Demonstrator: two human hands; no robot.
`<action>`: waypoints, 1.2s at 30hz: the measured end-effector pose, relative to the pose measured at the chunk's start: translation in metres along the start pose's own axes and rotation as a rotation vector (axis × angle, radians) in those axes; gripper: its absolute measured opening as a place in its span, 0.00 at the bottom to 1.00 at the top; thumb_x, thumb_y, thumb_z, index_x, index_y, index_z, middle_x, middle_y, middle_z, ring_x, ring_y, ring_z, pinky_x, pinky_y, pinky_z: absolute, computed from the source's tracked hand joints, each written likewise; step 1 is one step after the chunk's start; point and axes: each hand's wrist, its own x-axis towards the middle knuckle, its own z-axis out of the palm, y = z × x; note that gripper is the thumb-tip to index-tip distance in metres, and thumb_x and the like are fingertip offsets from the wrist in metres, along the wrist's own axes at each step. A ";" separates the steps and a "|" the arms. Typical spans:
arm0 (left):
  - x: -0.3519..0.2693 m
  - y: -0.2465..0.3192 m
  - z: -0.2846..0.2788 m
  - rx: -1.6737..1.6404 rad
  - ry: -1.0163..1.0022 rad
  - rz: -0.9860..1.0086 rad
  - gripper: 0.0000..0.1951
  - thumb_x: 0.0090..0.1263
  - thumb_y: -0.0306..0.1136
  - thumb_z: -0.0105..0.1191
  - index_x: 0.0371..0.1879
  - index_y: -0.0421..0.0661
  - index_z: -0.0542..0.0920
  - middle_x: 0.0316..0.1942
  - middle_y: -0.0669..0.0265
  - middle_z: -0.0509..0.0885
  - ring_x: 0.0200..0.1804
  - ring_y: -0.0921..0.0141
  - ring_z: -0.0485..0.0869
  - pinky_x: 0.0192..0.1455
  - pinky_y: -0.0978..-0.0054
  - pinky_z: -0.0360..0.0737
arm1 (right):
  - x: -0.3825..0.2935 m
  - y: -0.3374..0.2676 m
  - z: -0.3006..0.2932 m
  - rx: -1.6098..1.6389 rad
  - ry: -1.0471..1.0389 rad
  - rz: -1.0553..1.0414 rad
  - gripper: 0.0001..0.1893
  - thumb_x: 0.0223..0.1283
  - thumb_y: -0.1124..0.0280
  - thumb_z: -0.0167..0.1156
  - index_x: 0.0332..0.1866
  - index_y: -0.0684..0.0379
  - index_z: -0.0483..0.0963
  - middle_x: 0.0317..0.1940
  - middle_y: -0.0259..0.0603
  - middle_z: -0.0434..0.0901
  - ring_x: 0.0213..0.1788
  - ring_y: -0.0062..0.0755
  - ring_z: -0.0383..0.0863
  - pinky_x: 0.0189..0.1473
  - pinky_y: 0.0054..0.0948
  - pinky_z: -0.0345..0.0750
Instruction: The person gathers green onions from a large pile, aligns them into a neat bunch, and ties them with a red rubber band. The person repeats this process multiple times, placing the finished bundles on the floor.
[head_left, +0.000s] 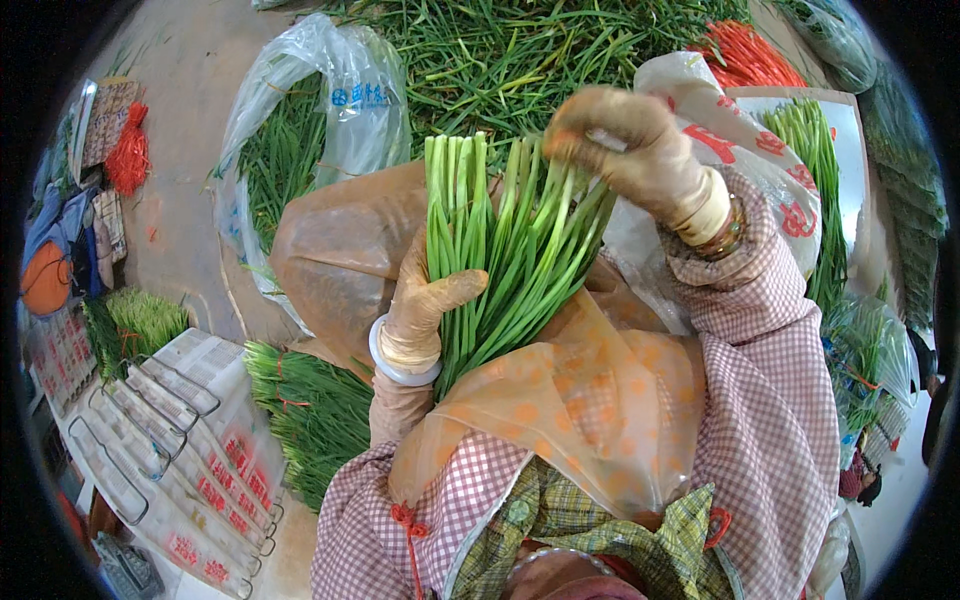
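Note:
My left hand (431, 300), in a stained, pale thin glove, is closed around a bunch of green leafy stalks (517, 262), likely garlic chives, with its thumb across the front. The pale cut ends point away from me and the leaves hang over my lap. At the right side of the bunch, my right hand (622, 150), gloved too and blurred, has its fingers at the pale ends of the stalks. Whether it pinches any is hard to tell. An orange-dotted translucent apron (555, 405) covers my lap.
A heap of loose green leaves (510, 60) lies ahead. Left stand a clear plastic bag (367, 97) with greens, tied bundles (315, 412) and white foam boxes (202, 450) with wire handles. Red ties (750, 60) lie at the upper right, beside more stalks (814, 165) on a white tray (851, 180).

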 end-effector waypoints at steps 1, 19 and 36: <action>0.001 0.000 -0.002 0.009 -0.009 0.005 0.34 0.58 0.23 0.65 0.66 0.42 0.68 0.58 0.64 0.78 0.58 0.70 0.77 0.63 0.69 0.72 | 0.004 0.005 -0.012 0.079 0.112 0.059 0.13 0.64 0.60 0.61 0.43 0.59 0.80 0.38 0.37 0.83 0.39 0.28 0.81 0.43 0.30 0.78; 0.001 0.004 -0.008 -0.163 -0.092 -0.052 0.33 0.56 0.26 0.67 0.63 0.41 0.70 0.53 0.63 0.81 0.53 0.69 0.80 0.59 0.69 0.75 | -0.076 0.015 0.082 1.873 0.131 0.534 0.34 0.61 0.41 0.59 0.65 0.55 0.68 0.59 0.45 0.74 0.57 0.35 0.78 0.58 0.38 0.77; 0.003 0.014 0.005 0.006 0.026 -0.056 0.26 0.57 0.28 0.64 0.57 0.39 0.76 0.47 0.63 0.84 0.47 0.69 0.82 0.54 0.71 0.78 | -0.072 -0.009 0.085 1.538 0.306 0.494 0.21 0.70 0.56 0.55 0.56 0.63 0.73 0.44 0.43 0.82 0.43 0.32 0.83 0.48 0.32 0.82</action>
